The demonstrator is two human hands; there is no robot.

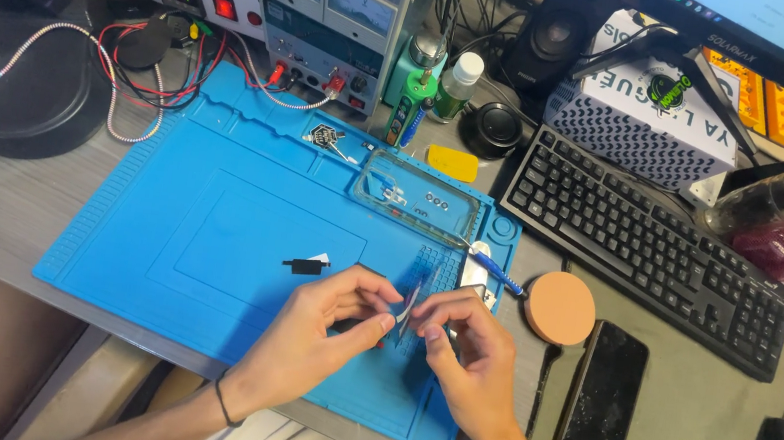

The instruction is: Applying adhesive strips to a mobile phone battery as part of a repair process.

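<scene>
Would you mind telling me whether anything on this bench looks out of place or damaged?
Nothing stands out. Both hands, left hand and right hand, pinch a small thin strip over the blue mat; the phone lies flat beside it.

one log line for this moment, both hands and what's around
left hand: pinching thin strip | right hand: pinching same strip | over: blue mat | nearby: clear case, phone

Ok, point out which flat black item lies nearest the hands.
The small black strip on the blue mat, beside the left hand; the black phone lies off-mat.
</scene>
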